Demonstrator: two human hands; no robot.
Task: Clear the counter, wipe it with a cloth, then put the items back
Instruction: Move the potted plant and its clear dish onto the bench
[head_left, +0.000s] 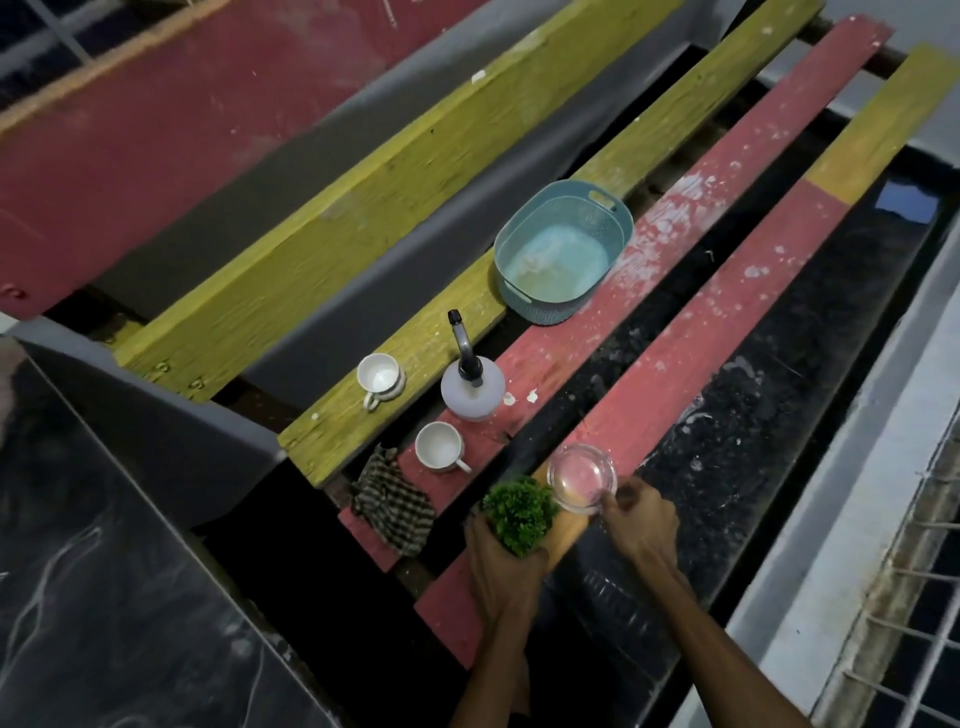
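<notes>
The counter is a slatted bench of red (691, 291) and yellow planks (415, 374). My left hand (501, 561) grips a small green potted plant (519, 512) at the near end of a red plank. My right hand (641, 519) pinches the rim of a clear glass bowl (582, 475) right beside the plant. A striped cloth (395, 501) lies crumpled on the middle red plank's near end. Further along stand a white cup (440, 446), a white spray bottle (471, 384) with a black nozzle, a second white cup (381, 376) and a blue-grey plastic basket (563, 249).
Dark gaps run between the planks. A grey slope and a red board (182, 130) rise behind the bench. A dark speckled surface (753, 415) lies to the right, then a white ledge (841, 545) and a barred railing (924, 597).
</notes>
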